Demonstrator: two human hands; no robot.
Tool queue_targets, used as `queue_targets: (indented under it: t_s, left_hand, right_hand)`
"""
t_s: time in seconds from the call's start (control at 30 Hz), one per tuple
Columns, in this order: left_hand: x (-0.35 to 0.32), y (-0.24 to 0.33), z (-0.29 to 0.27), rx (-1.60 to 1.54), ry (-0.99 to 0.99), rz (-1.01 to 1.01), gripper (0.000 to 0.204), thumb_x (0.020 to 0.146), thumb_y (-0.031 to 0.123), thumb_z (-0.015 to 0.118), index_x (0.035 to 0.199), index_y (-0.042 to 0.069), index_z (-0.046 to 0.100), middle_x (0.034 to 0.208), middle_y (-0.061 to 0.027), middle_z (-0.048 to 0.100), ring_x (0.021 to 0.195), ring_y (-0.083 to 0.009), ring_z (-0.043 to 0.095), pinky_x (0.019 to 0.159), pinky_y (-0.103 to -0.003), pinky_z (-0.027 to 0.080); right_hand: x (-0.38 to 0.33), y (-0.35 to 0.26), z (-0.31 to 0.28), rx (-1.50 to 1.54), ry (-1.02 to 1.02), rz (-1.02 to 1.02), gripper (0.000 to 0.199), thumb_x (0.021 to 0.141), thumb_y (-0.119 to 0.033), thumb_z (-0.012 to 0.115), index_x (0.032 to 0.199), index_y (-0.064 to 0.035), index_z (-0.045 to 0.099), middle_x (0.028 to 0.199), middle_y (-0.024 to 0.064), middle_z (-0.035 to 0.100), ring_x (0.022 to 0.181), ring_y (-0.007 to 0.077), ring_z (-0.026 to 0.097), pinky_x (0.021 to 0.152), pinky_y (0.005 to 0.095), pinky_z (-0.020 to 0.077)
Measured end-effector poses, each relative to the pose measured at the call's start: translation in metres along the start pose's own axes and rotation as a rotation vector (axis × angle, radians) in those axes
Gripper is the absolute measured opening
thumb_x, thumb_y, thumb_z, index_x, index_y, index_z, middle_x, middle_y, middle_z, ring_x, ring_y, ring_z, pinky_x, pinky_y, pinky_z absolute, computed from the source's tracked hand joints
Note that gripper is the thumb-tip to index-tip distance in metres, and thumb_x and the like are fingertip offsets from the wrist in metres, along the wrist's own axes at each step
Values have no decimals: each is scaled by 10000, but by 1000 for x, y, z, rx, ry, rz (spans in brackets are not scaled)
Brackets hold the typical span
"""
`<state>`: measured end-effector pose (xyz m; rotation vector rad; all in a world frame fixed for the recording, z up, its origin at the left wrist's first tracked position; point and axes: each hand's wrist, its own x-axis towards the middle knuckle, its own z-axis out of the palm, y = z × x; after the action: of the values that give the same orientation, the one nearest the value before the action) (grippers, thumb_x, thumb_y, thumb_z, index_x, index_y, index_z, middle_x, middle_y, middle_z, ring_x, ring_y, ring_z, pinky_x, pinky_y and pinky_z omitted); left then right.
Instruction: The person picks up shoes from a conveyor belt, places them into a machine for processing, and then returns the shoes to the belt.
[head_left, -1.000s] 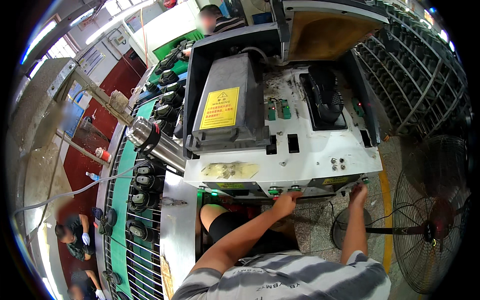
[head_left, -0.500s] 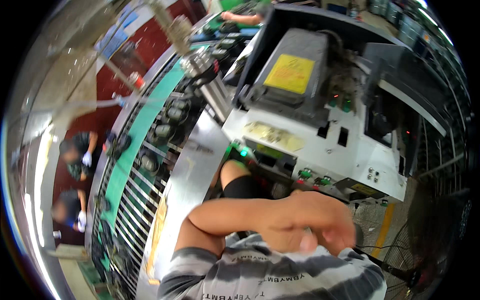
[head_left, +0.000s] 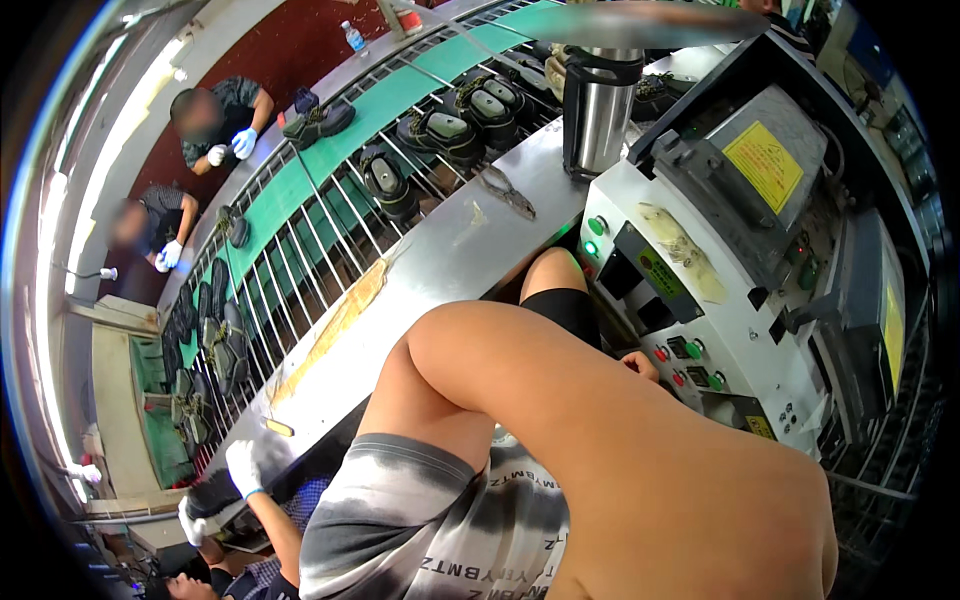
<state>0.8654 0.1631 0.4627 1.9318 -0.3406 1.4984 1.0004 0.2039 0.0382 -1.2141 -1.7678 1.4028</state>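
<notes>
My bare left arm bends at the elbow and crosses close in front of my striped shirt (head_left: pixel 430 540). At its end my left hand (head_left: pixel 785 530) looms large at the lower right, its fingers hidden. Behind that forearm only the curled fingers of my right hand (head_left: pixel 638 366) show, low beside the machine's front. What they hold, if anything, is hidden. Nearest to them is the white machine (head_left: pixel 735 345) with green and red buttons (head_left: pixel 696 349) and a dark top. My knee (head_left: pixel 553 275) is beside its panel.
A metal bench (head_left: pixel 440 260) holds pliers (head_left: pixel 510 192) and a steel jug (head_left: pixel 602 115). Beyond runs a roller conveyor (head_left: pixel 300 270) with a green belt and several dark shoes (head_left: pixel 385 182). Gloved co-workers (head_left: pixel 222 120) stand across it; another gloved person (head_left: pixel 270 520) is at lower left.
The view has swung left, bringing more bench and conveyor in and shifting the machine right. My left hand has gone from in front of my shirt to large and close at lower right.
</notes>
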Motion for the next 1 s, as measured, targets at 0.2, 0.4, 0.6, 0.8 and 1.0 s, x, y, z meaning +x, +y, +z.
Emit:
queue_targets:
  t_s: [0.2,0.4,0.6,0.8,1.0]
  left_hand:
    - [-13,18,-24,111,-27,-9,325,898,246,559,636,70,482,586,-54,427,482,-233,444,472,-358,361]
    - [-49,26,-78,438,24,-122,338,869,145,608,567,83,467,529,-48,398,419,-227,412,422,-348,327]
    - [-253,53,-160,1207,960,-980,280,852,136,651,664,-11,504,564,-52,394,560,-100,376,498,-298,311]
    - [-526,166,-93,1794,1394,-1378,316,853,215,597,665,-27,521,580,-140,517,554,-238,491,540,-387,399]
    - [-541,178,-31,1784,1533,-1413,321,846,166,574,590,22,443,527,-98,465,496,-188,409,509,-359,374]
  right_hand:
    - [13,-19,6,38,52,31,105,800,-65,656,735,-31,581,629,31,559,559,113,533,542,263,434]
    - [49,-68,-2,-483,-40,-51,108,805,-59,660,743,-34,575,651,27,549,575,94,518,544,248,421]
    - [71,-117,-25,-96,344,-448,76,796,-9,654,820,-28,585,706,40,542,581,103,496,544,258,416]
    - [169,-148,-90,-516,611,-494,533,734,-85,676,1244,-35,529,1074,153,581,1023,305,555,914,388,441]
    - [317,-191,-145,-856,805,31,991,696,-521,725,1468,-82,286,1416,262,385,1284,410,411,1052,456,368]
